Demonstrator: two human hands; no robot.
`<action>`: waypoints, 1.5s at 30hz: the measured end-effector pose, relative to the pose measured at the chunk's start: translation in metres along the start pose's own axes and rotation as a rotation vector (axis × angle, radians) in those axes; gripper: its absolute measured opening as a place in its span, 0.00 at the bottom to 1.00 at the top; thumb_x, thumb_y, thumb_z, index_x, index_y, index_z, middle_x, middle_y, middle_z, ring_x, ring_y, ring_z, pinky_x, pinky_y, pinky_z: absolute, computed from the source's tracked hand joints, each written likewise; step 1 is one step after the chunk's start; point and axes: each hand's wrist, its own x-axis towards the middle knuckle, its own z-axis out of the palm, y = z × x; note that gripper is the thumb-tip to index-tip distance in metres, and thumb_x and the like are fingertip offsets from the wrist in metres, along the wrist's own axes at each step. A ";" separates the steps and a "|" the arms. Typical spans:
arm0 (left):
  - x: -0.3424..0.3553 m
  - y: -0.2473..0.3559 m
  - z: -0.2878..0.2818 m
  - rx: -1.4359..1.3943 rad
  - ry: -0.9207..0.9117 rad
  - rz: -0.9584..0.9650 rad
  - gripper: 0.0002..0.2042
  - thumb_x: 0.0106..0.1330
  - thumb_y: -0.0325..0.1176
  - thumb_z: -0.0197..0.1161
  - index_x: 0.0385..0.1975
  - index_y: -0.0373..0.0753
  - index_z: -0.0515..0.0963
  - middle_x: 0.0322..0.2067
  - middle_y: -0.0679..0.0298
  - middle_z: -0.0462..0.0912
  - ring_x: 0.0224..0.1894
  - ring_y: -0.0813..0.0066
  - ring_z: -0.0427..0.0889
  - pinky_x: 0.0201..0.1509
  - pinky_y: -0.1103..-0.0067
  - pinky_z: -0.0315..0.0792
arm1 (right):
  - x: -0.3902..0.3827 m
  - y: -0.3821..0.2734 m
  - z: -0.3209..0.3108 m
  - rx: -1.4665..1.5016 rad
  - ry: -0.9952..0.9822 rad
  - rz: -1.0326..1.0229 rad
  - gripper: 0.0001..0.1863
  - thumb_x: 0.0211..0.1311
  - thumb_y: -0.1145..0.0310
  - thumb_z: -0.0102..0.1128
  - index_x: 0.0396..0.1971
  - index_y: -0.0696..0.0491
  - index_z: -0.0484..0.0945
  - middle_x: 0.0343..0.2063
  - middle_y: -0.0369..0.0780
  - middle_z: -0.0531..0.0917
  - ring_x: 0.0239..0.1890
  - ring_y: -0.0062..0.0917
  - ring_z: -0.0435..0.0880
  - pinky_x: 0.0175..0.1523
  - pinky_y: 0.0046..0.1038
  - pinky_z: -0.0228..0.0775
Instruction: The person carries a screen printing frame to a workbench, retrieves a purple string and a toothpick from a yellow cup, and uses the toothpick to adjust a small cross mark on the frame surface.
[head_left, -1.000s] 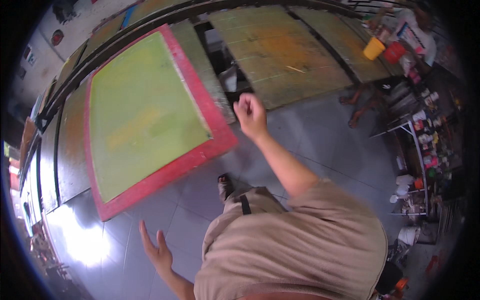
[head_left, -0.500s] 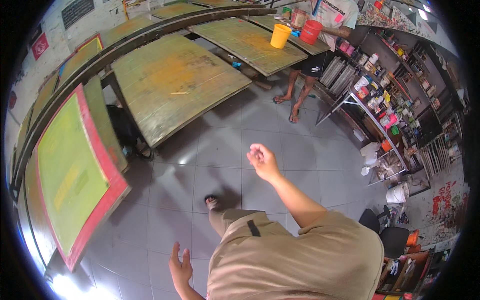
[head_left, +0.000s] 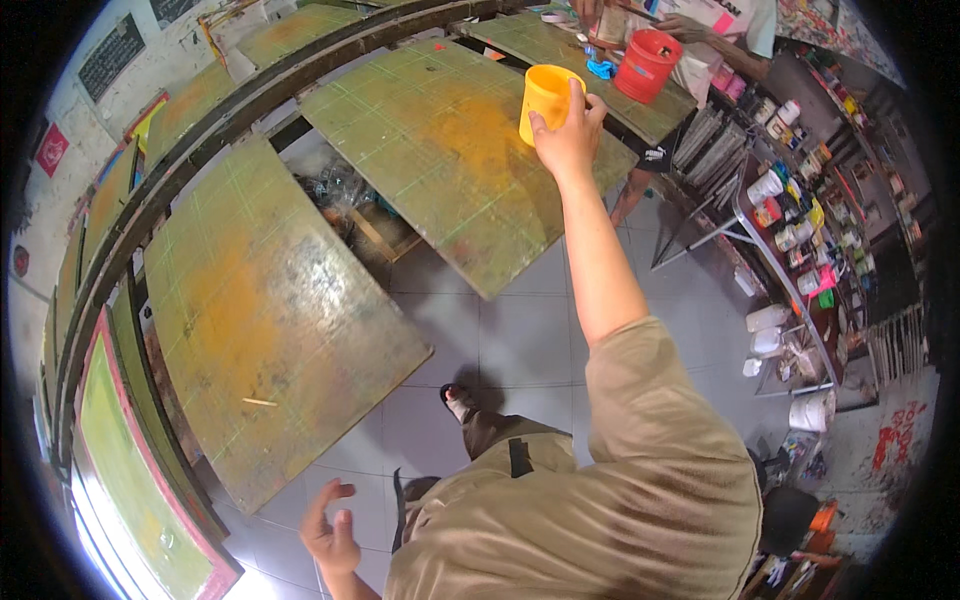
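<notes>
My right arm stretches forward to a yellow plastic bucket (head_left: 540, 117) standing on a worn green-and-orange printing board (head_left: 430, 130). My right hand (head_left: 572, 140) grips its near side, thumb on the outer wall and a finger up at the rim. The inside of the bucket shows only in part. Low on the left, my left hand (head_left: 332, 530) is held in the air, fingers apart and holding nothing. Closest to it is another stained board (head_left: 270, 320) with a small thin strip (head_left: 260, 402) lying on it.
A red bucket (head_left: 648, 65) and a crumpled blue cloth (head_left: 600, 69) sit on the farther board, where another person's hand (head_left: 690, 28) shows. On the right, a metal-legged table (head_left: 745, 215) carries many paint containers. A red-framed screen (head_left: 150, 480) leans at the left.
I have stepped forward along the boards. My right hand went from hanging empty over the floor to gripping the yellow bucket. My left hand stays low and empty.
</notes>
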 end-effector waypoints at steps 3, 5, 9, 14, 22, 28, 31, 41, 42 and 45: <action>0.020 0.016 0.014 -0.108 0.172 -0.076 0.17 0.65 0.37 0.54 0.44 0.28 0.75 0.33 0.55 0.81 0.37 0.67 0.80 0.45 0.72 0.71 | 0.023 0.019 0.023 -0.174 -0.103 0.047 0.28 0.46 0.54 0.69 0.44 0.54 0.74 0.39 0.49 0.76 0.43 0.43 0.77 0.49 0.39 0.69; 0.028 0.019 0.025 -0.097 0.215 -0.077 0.15 0.65 0.34 0.54 0.44 0.28 0.75 0.32 0.55 0.81 0.38 0.67 0.80 0.45 0.73 0.71 | 0.027 0.028 0.025 -0.043 -0.311 0.172 0.27 0.45 0.51 0.69 0.41 0.55 0.76 0.39 0.51 0.77 0.43 0.42 0.78 0.48 0.38 0.70; 0.040 0.013 0.052 -0.029 0.195 -0.071 0.12 0.64 0.28 0.54 0.44 0.27 0.74 0.33 0.55 0.81 0.38 0.68 0.80 0.45 0.74 0.72 | 0.026 0.037 0.011 0.230 -0.354 0.135 0.22 0.38 0.58 0.76 0.31 0.57 0.79 0.34 0.46 0.80 0.36 0.35 0.80 0.40 0.32 0.72; 0.034 0.002 0.089 -0.141 0.250 -0.009 0.11 0.63 0.24 0.54 0.43 0.28 0.75 0.34 0.56 0.81 0.38 0.69 0.80 0.46 0.76 0.72 | 0.014 0.013 -0.025 0.565 -0.369 -0.204 0.18 0.37 0.65 0.76 0.21 0.56 0.73 0.33 0.43 0.80 0.36 0.36 0.80 0.41 0.32 0.71; -0.086 0.040 0.131 -0.192 0.709 -0.247 0.08 0.63 0.24 0.55 0.39 0.29 0.77 0.31 0.58 0.81 0.37 0.71 0.80 0.44 0.77 0.72 | -0.007 -0.108 -0.085 1.359 -0.948 -0.253 0.16 0.42 0.76 0.74 0.23 0.54 0.71 0.33 0.35 0.77 0.40 0.21 0.78 0.47 0.24 0.71; -0.143 0.051 0.127 -0.113 1.088 -0.335 0.08 0.63 0.26 0.57 0.39 0.29 0.77 0.30 0.59 0.82 0.36 0.73 0.80 0.44 0.79 0.72 | -0.057 -0.211 -0.087 1.579 -1.316 -0.233 0.14 0.46 0.79 0.71 0.26 0.54 0.70 0.33 0.35 0.80 0.40 0.18 0.78 0.46 0.22 0.71; -0.143 0.042 0.124 -0.123 1.172 -0.349 0.08 0.63 0.26 0.57 0.39 0.29 0.77 0.30 0.59 0.82 0.36 0.74 0.80 0.43 0.79 0.72 | -0.091 -0.261 -0.069 1.536 -1.377 -0.263 0.13 0.47 0.77 0.71 0.27 0.55 0.72 0.34 0.35 0.81 0.40 0.17 0.78 0.45 0.22 0.71; -0.084 0.018 0.078 -0.099 1.153 -0.336 0.07 0.62 0.26 0.59 0.37 0.30 0.77 0.29 0.61 0.81 0.36 0.75 0.80 0.43 0.80 0.72 | -0.159 -0.332 -0.011 1.346 -1.186 -0.523 0.16 0.42 0.69 0.76 0.26 0.55 0.75 0.31 0.35 0.76 0.35 0.19 0.79 0.43 0.20 0.72; -0.076 0.017 0.071 -0.111 1.160 -0.338 0.07 0.62 0.25 0.59 0.37 0.30 0.77 0.29 0.61 0.81 0.36 0.75 0.80 0.43 0.80 0.71 | -0.160 -0.332 -0.007 1.377 -1.190 -0.532 0.16 0.42 0.69 0.76 0.27 0.55 0.76 0.31 0.35 0.77 0.36 0.19 0.79 0.44 0.20 0.72; -0.052 0.013 0.051 -0.095 1.116 -0.340 0.08 0.62 0.25 0.59 0.38 0.29 0.77 0.30 0.60 0.81 0.36 0.74 0.80 0.43 0.80 0.71 | -0.159 -0.333 -0.005 1.434 -1.182 -0.569 0.17 0.43 0.68 0.75 0.32 0.55 0.77 0.34 0.36 0.77 0.38 0.20 0.79 0.46 0.20 0.72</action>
